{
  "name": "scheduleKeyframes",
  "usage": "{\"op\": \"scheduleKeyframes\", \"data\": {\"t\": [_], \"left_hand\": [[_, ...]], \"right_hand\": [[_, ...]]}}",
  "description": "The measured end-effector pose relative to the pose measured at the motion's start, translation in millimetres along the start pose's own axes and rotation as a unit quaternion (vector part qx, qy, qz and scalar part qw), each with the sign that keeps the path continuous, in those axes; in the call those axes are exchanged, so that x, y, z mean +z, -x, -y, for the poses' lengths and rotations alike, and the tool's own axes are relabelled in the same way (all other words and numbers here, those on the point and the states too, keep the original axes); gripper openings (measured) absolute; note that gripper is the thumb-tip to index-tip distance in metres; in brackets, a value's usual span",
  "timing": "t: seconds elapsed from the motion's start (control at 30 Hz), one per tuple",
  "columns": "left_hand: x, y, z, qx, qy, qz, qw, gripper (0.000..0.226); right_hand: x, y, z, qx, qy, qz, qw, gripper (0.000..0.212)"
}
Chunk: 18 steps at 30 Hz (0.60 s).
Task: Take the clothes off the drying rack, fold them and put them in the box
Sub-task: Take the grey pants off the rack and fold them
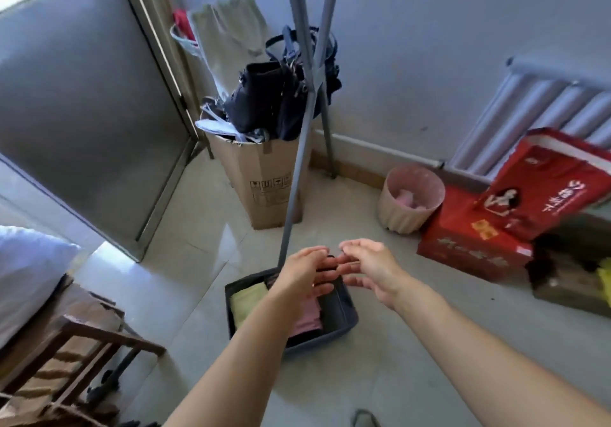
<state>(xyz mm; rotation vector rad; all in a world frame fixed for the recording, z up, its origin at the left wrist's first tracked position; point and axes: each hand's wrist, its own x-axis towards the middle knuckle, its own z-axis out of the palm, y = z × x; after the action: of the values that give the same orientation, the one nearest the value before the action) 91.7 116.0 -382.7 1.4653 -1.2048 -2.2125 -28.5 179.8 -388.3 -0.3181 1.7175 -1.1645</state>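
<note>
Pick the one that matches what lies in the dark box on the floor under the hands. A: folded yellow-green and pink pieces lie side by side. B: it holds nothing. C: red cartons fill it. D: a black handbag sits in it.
A: the dark box holds a folded yellow-green piece beside a pink piece.

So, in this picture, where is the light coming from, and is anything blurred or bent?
Head view: daylight enters from the upper left, leaving glare on the floor tiles; both hands over the box are slightly motion-blurred; the wide lens curves the rack poles and radiator.
</note>
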Motion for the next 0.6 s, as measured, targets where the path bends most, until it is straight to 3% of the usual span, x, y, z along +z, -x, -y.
{"op": "scheduleKeyframes", "data": {"t": [0.3,0.6], "left_hand": [[153.0,100.2,-32.3,0.099,-0.122,0.143,0.977,0.017],[346.5,184.7,3.5,0.118,-0.184,0.293,0.931,0.02]], "right_hand": [[-152.5,128.9,52.1,-0.111,0.029,-0.105,0.988,0.015],[-339.1,258.3,30.9,-0.143,-0.022,-0.24,0.96,0.013]]}}
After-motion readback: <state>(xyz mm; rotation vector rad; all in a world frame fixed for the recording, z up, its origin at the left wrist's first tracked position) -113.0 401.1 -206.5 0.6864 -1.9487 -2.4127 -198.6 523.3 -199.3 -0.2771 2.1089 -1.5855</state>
